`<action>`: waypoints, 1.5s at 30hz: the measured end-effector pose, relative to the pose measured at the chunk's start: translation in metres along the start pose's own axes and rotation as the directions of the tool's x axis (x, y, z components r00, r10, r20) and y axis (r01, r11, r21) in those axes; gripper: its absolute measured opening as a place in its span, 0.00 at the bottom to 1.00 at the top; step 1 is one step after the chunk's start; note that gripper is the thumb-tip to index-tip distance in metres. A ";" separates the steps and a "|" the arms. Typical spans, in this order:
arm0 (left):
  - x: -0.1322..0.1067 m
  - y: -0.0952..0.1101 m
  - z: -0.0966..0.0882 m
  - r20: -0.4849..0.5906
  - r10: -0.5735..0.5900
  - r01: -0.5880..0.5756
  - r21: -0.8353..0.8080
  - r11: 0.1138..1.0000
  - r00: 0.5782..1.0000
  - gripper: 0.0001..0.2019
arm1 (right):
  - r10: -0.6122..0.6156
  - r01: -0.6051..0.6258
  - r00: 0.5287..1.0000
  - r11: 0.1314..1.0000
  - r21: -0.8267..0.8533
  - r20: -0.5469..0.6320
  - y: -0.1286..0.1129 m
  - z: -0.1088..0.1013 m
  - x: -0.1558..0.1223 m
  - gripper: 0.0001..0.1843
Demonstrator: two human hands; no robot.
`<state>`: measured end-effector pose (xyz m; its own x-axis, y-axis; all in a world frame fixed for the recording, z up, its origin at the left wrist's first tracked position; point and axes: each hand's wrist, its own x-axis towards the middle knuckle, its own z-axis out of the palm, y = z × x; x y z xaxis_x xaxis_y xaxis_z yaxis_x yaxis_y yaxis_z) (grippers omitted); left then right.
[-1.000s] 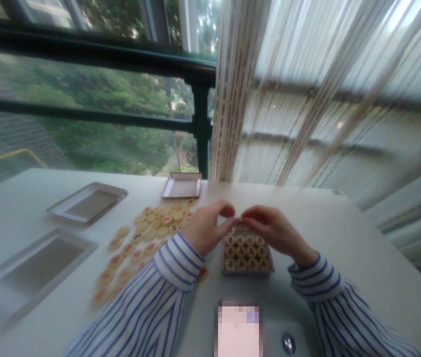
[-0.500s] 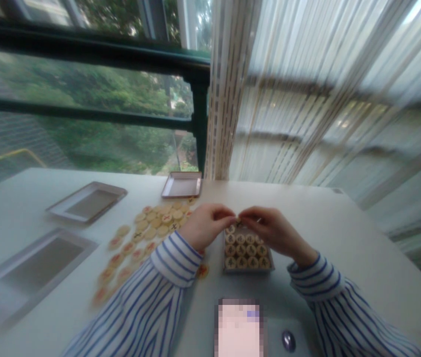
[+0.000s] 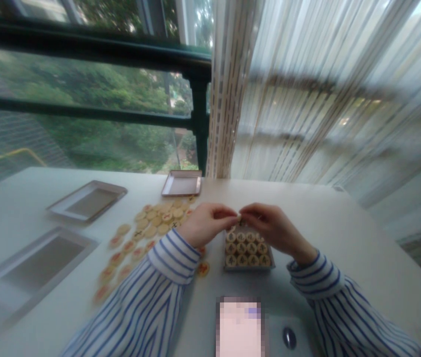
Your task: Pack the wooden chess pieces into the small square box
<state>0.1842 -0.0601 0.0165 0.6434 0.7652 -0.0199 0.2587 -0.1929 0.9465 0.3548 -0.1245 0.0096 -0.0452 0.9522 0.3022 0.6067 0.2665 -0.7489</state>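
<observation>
Both my hands meet above the far part of a small box [image 3: 249,269] holding rows of round xiangqi pieces [image 3: 247,248] with dark characters. My left hand [image 3: 210,222] is closed in a pinch, its fingertips on a xiangqi piece [image 3: 239,219]. On the other side of that piece, my right hand [image 3: 266,223] pinches too, fingers pressed together. The piece is small and partly hidden by the fingers. To the left, beside and partly behind my left forearm, lies a spread of loose xiangqi pieces [image 3: 150,231], some with red characters, some dark, some blank side up.
Three shallow trays or lids lie on the white table [image 3: 344,233]: one far [image 3: 182,184], one at left [image 3: 87,202], one nearer left [image 3: 35,277]. A phone-like object [image 3: 239,327], pixelated, and a dark oval object [image 3: 289,338] are in front. A window railing and string curtain stand behind.
Very little differs. Both hands stay over the box with fingertips at the piece, which has shifted slightly between them. The view has tilted a touch.
</observation>
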 end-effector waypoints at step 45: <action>0.005 -0.004 -0.001 -0.006 -0.087 0.087 0.019 0.996 0.996 0.13 | -0.168 0.191 0.981 0.939 -0.287 0.101 0.000 -0.001 -0.001 0.09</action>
<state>0.1861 -0.0547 0.0126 0.6145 0.7826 -0.0999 0.3271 -0.1375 0.9349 0.3563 -0.1260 0.0097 -0.2264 0.9039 0.3628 0.7887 0.3887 -0.4762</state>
